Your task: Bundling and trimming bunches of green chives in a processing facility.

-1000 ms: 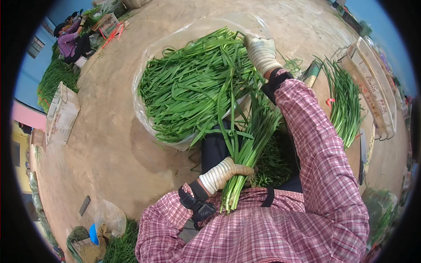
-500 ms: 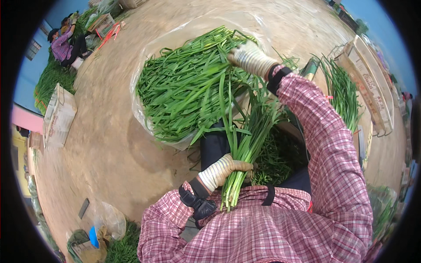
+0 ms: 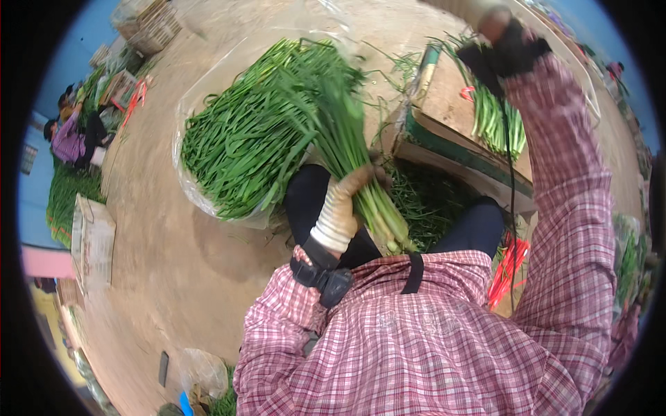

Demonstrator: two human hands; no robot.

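Note:
My left hand (image 3: 341,211), in a striped pale work glove, grips a bunch of garlic chives (image 3: 374,211) above my lap. Its pale stem ends point down toward my waist; the leafy tops tilt away to the left and blur over the pile. That pile of garlic chives (image 3: 239,145) lies on a clear plastic sheet (image 3: 191,184). Raised at the top right edge is my right hand (image 3: 475,12), smeared by motion, its fingers cut off by the frame. From its wrist hangs a black cord (image 3: 512,201).
A green-edged box (image 3: 444,156) stands before my knees, bearing another chive bunch (image 3: 496,125). Red ties (image 3: 510,270) hang by my right thigh. Loose leaves (image 3: 433,208) lie between my legs. Left are a white crate (image 3: 94,239) and a seated person (image 3: 69,144).
My right hand has left the pile and swung to the upper right. My left hand has lifted the bunch forward, its tops now tilting left. The view has shifted, showing more of the box.

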